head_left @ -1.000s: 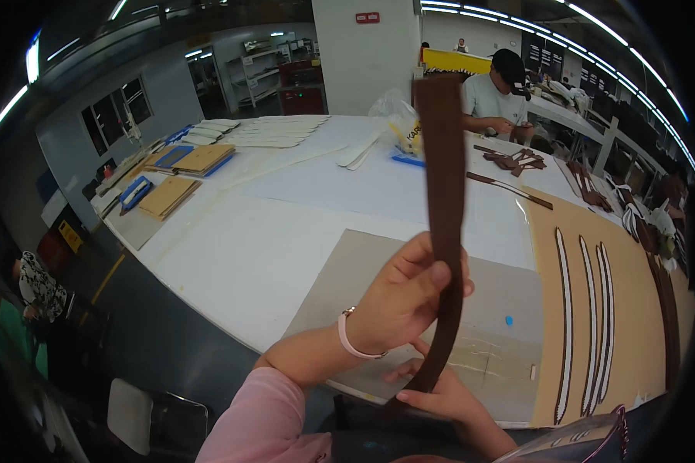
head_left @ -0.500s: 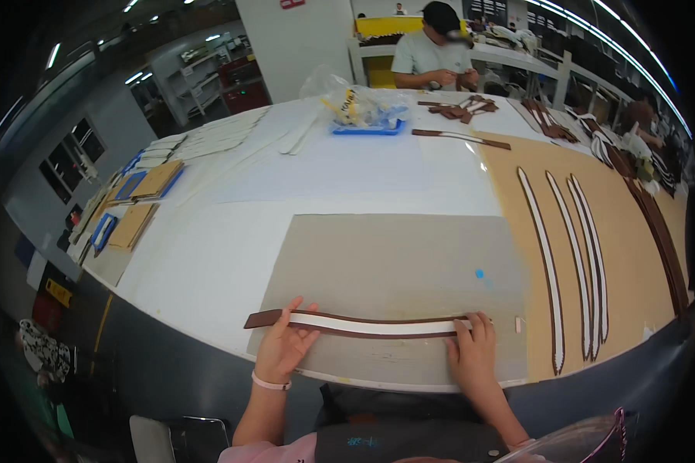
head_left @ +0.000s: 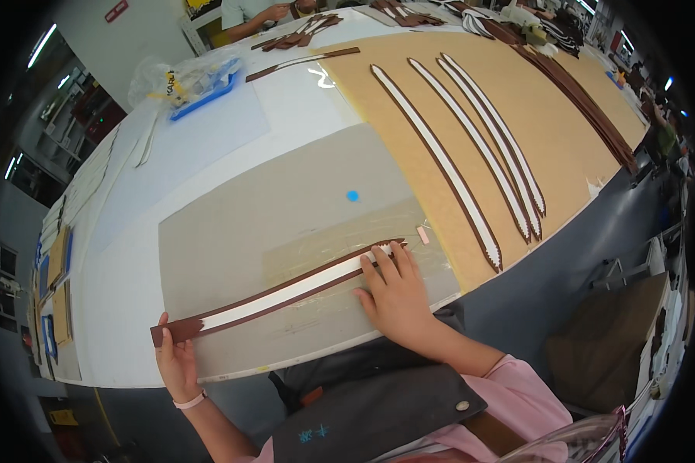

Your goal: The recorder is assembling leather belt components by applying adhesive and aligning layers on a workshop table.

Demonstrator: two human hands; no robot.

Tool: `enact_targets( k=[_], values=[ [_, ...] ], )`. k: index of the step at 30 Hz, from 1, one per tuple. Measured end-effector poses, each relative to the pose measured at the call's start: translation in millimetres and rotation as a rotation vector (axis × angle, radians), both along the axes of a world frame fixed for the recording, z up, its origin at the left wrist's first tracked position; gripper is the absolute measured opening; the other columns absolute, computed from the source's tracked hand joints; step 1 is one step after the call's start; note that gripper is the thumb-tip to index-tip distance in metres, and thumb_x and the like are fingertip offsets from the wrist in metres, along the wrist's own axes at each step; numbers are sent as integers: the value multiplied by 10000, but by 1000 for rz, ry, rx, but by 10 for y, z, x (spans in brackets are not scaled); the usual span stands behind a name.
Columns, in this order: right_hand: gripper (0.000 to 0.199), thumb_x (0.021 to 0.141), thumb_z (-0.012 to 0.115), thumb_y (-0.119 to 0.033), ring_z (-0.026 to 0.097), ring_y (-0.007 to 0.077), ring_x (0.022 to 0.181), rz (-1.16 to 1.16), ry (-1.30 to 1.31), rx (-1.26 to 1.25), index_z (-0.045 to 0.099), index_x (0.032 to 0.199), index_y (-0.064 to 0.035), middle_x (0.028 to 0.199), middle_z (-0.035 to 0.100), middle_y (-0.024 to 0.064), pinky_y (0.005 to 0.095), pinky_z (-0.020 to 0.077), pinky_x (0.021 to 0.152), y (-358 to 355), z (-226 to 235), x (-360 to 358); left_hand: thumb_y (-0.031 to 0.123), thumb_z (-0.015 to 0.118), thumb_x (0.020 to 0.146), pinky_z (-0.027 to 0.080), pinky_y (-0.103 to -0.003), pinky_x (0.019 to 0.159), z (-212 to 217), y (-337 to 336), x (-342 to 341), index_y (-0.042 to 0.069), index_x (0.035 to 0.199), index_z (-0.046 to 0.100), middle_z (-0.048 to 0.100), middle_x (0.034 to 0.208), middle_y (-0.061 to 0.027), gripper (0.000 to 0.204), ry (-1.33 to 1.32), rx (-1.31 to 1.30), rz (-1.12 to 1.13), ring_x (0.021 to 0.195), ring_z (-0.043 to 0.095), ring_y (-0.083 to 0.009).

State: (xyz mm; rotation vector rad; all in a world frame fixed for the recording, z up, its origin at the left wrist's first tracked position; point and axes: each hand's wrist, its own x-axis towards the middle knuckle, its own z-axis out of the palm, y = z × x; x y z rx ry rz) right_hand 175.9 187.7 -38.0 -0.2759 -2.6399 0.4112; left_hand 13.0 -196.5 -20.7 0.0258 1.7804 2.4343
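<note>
A long brown leather strap [head_left: 286,291] with a white strip down its middle lies slantwise over the grey mat [head_left: 208,231]. My left hand [head_left: 177,364] grips its plain brown end at the mat's lower left, thumb on top and the other fingers partly hidden underneath. Over the opposite, pointed end rests my right hand [head_left: 400,297], its fingers spread flat on the white strip and partly covering that tip. Just beyond these fingertips sits a small pink piece [head_left: 422,234]. A blue dot [head_left: 353,196] marks the mat farther up.
Several similar white-lined straps [head_left: 440,160] lie on the tan sheet [head_left: 571,170] to the right. Past them runs a bundle of brown strips [head_left: 587,108]. A blue tray [head_left: 208,100] with plastic bags, a strap pile [head_left: 305,32] and another person's hand [head_left: 276,11] are at the far side.
My view has swung to the right. My left hand has slid out to the strap's brown end, and my right hand now lies flatter on the other end. The strap looks straighter.
</note>
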Motion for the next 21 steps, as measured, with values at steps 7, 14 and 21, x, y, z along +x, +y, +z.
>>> enact_targets(
  k=[7, 14, 21],
  values=[
    [491, 894, 670, -278, 456, 414, 1319, -23, -35, -11, 598, 1288, 6, 1374, 545, 181, 574, 307, 1140, 209, -47, 113, 149, 584, 1013, 472, -204, 781, 51, 159, 55, 46, 1393, 501, 614, 1109, -46, 403, -22, -512, 102, 924, 578, -91],
    [473, 887, 670, -253, 461, 383, 1314, -49, -18, 19, 587, 1280, -3, 1366, 559, 160, 564, 278, 1134, 198, 0, 79, 108, 584, 1003, 441, -196, 713, 25, 91, -92, 28, 1397, 491, 588, 1049, -28, 412, 61, -646, -10, 812, 519, -69],
    [451, 873, 681, -233, 474, 389, 1299, -40, 8, -7, 608, 1251, 1, 1349, 574, 155, 562, 279, 1136, 222, -29, 97, 114, 582, 1008, 442, -173, 723, 15, 93, -89, 53, 1460, 461, 589, 1054, 1, 472, 23, -569, -15, 795, 496, -47]
  ],
)
